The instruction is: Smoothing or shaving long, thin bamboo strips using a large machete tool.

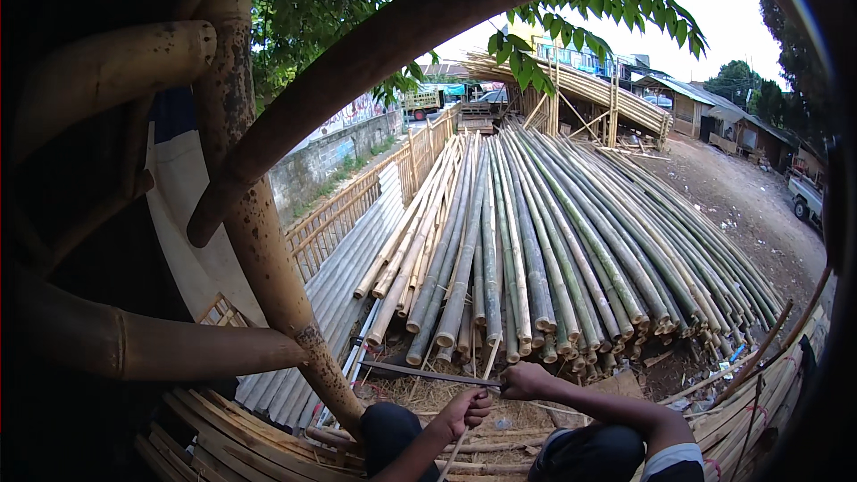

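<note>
Thin bamboo strip [473, 406]: pale, runs steeply from about 555,440 down to the lower edge, at 6 o'clock in the frame. Left hand [466, 411] closed in a fist around the strip, lower down. Right hand [524, 380] closed around the handle end of a long dark blade [428, 373]; blade lies nearly level, pointing toward 9 o'clock from the hand, and crosses the strip just above the left hand. Whether the edge is in the strip or only against it cannot be told.

Both forearms enter from the lower edge; knees in dark trousers [393, 437] below the hands.

At 12 o'clock from the hands: large stack of long bamboo poles [536, 241], green and tan, cut ends facing the person. At 10 o'clock: bamboo fence [357, 205], wall behind it. At 9 o'clock, close to the camera: thick brown bamboo post [259, 241]. At 4 o'clock: bundle of split slats [759, 393]. Dirt yard [741, 205] at 2 o'clock, sheds beyond.
</note>
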Available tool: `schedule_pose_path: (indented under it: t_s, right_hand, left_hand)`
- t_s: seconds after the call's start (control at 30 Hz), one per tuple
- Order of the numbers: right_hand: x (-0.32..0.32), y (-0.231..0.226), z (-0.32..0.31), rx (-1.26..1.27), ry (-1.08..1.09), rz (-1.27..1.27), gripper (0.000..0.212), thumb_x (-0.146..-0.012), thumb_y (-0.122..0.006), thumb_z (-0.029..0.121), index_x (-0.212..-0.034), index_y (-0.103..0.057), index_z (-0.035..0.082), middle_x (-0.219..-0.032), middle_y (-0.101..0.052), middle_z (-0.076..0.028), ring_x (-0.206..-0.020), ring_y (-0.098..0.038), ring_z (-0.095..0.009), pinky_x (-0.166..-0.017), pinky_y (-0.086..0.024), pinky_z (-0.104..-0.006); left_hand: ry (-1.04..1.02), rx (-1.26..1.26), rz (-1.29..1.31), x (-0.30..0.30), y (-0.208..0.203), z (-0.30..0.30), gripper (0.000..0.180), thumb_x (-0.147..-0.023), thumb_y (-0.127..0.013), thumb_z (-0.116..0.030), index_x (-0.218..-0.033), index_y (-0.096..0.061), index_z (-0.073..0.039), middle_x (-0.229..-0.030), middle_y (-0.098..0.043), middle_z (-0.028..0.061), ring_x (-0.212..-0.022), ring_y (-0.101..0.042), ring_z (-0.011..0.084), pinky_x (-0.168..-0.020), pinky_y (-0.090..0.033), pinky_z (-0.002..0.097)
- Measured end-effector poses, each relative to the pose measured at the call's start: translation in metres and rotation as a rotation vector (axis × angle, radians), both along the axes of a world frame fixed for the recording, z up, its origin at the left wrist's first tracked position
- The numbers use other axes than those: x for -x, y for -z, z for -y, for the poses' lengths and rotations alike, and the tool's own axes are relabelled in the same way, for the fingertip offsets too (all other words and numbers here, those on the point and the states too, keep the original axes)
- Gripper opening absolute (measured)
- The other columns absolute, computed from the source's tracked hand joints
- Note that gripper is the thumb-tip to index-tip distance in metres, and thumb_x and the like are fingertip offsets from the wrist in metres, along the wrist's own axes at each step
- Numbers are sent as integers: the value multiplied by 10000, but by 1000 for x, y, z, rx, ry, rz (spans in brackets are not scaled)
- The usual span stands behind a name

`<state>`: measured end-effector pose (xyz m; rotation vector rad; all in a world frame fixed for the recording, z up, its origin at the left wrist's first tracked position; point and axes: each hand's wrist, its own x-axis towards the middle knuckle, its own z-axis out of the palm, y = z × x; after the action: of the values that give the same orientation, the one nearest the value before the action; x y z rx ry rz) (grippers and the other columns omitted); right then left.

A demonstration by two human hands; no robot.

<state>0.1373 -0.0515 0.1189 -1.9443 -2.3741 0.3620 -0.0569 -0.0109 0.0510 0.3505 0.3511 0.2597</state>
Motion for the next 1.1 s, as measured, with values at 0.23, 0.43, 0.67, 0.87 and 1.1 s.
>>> schedule_pose_path:
  t_s: [0.23,0.43,0.67,0.87,1.1]
  right_hand:
    - [-124,64,-24,-63,845,-475,274,-652,-665,215,-606,-620,-51,-618,-613,-155,-519,-607,-240,-501,-470,-374]
    - [-150,87,-10,72,1213,-1374,175,-700,-610,118,-588,-501,40,-536,-470,-51,-409,-430,-127,-385,-346,-313]
    - [-72,26,-28,-8,635,-468,200,-660,-633,163,-608,-530,-1,-523,-532,-124,-491,-567,-248,-495,-458,-386]
    - [-18,35,-19,103,218,-70,233,-668,-590,236,-700,-612,6,-635,-602,-216,-654,-626,-383,-645,-513,-464]
    - [-12,34,-13,41,174,-103,220,-644,-609,247,-697,-617,33,-636,-605,-205,-645,-624,-384,-620,-508,-471]
  left_hand:
    - [-20,-228,-68,-16,1,-22,268,-984,-435,-240,-748,-344,-151,-557,-233,-64,-413,-194,30,-333,-134,201]
    - [-81,-69,37,2,41,-71,321,-992,-391,-367,-749,-399,-157,-540,-243,-63,-406,-189,43,-341,-149,212]
    - [-103,-192,-104,-13,28,-48,297,-992,-394,-359,-785,-368,-147,-562,-247,-67,-416,-197,27,-346,-139,195]
    - [-190,-502,-390,-35,19,-4,215,-990,-386,-256,-817,-390,-129,-555,-229,-63,-401,-211,34,-347,-146,211]
    - [-371,-1223,-604,-34,27,6,240,-910,-558,-197,-798,-449,-15,-557,-400,10,-460,-395,101,-448,-323,305]
